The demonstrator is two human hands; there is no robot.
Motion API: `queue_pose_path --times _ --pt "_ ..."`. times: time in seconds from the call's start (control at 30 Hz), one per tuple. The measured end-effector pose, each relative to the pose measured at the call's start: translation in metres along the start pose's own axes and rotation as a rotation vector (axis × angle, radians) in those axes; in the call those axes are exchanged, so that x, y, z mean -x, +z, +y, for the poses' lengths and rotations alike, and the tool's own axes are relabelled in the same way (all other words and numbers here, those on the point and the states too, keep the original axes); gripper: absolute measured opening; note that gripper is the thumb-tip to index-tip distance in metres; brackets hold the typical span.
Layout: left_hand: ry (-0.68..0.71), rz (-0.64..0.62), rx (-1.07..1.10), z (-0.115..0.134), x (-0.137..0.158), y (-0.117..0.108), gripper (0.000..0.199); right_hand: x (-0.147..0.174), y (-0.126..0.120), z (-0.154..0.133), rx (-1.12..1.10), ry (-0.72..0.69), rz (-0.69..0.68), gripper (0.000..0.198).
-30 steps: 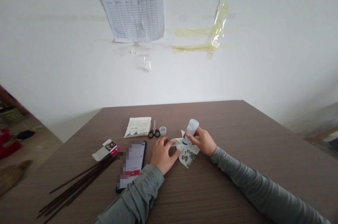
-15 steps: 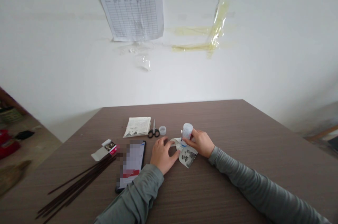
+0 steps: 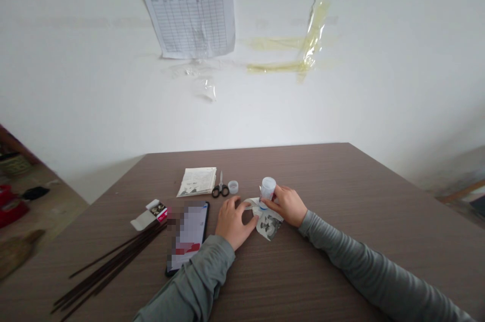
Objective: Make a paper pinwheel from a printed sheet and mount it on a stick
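Observation:
In my right hand (image 3: 291, 204) is a small translucent white bottle (image 3: 269, 188), turned upside down, its blue-ringed lower end on a cut piece of printed paper (image 3: 270, 226). It looks like a glue bottle. My left hand (image 3: 234, 223) rests at the paper's left side with fingers apart; the thumb and fingertips touch its edge. Part of the paper is covered by the bottle and my fingers. Beyond my left hand lie a white cap (image 3: 233, 187) and black-handled scissors (image 3: 220, 189).
Folded printed paper (image 3: 197, 181) lies left of the scissors. A phone (image 3: 189, 236) is beside my left forearm. Farther left are an opened small box (image 3: 151, 215) and several thin dark sticks (image 3: 113, 266). The brown table (image 3: 341, 185) meets a wall with a taped sheet (image 3: 191, 18).
Almost nothing differs. The bottle, both hands and the paper keep the same place, with only a slight shift of the view.

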State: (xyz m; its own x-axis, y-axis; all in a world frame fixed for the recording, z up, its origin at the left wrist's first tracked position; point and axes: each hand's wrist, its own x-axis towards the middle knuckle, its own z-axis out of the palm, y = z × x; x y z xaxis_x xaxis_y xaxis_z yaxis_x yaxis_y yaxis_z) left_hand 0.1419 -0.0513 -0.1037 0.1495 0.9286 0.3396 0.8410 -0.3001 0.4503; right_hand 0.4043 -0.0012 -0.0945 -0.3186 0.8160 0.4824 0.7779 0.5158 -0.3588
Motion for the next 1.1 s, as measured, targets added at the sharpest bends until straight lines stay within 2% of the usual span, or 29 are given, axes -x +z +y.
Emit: queue_pose_path --times 0.27,0.5,0.6,0.73,0.83,1.0,1.1 --pt "0.012 0.016 0.016 -0.001 0.000 0.001 0.031 -0.001 -0.002 -0.004 -0.038 0.040 -0.019 0.038" --pt "0.013 0.012 0.007 -0.001 0.000 0.000 0.030 0.003 0.002 0.001 -0.252 0.124 0.051 0.046" --pt "0.012 0.016 0.008 -0.001 0.001 0.000 0.030 0.003 0.007 0.005 -0.367 0.177 0.118 0.061" --pt "0.003 -0.001 0.000 -0.002 0.001 0.000 0.032 -0.004 0.008 0.012 -0.584 0.219 0.281 0.081" --pt "0.002 -0.017 -0.007 -0.001 0.001 0.000 0.033 -0.007 0.004 0.017 -0.671 0.183 0.337 0.076" --pt "0.000 -0.031 -0.003 -0.003 0.001 0.001 0.035 -0.004 -0.001 0.023 -0.684 0.147 0.302 0.062" --pt "0.003 -0.024 0.007 -0.004 0.001 0.001 0.034 -0.003 0.003 0.028 -0.603 0.108 0.280 0.054"
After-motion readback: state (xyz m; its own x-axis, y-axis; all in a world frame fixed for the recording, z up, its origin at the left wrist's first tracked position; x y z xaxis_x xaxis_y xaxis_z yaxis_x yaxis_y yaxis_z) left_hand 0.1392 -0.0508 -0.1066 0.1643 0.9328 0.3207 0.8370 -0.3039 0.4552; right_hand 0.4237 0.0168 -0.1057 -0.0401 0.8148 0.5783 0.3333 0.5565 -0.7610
